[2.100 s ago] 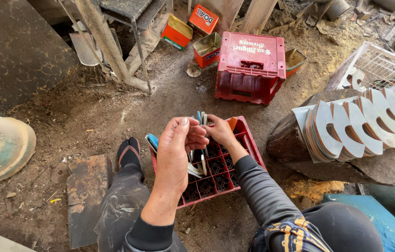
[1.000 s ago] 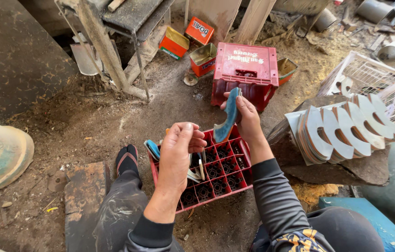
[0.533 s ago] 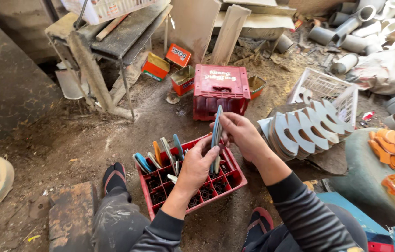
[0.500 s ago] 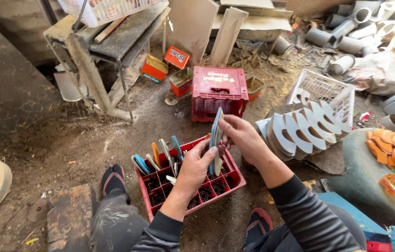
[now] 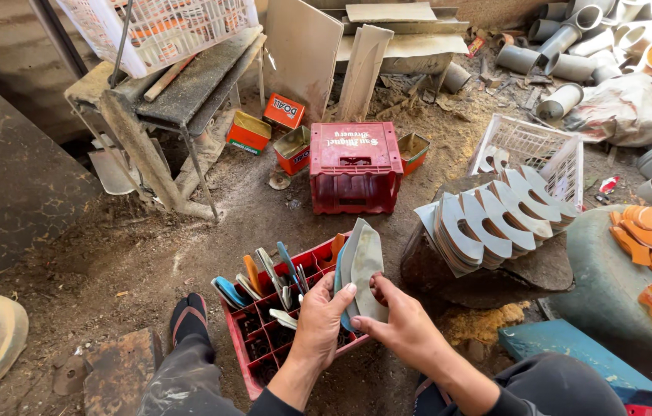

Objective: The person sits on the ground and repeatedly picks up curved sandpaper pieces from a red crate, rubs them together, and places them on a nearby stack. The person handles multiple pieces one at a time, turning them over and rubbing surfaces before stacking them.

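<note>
Both hands pinch same grey curved sheet pieces (image 5: 361, 270), held upright over red divided crate (image 5: 264, 339) on dirt floor. Left hand (image 5: 320, 323) grips lower left edge, thumb on face. Right hand (image 5: 403, 327) clamps lower right edge. Tools (image 5: 272, 273) stand in crate compartments, just left of pieces.

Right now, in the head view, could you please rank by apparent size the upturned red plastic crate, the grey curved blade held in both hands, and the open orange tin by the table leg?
1. Upturned red plastic crate
2. Grey curved blade, though it is nearer the camera
3. Open orange tin
</note>
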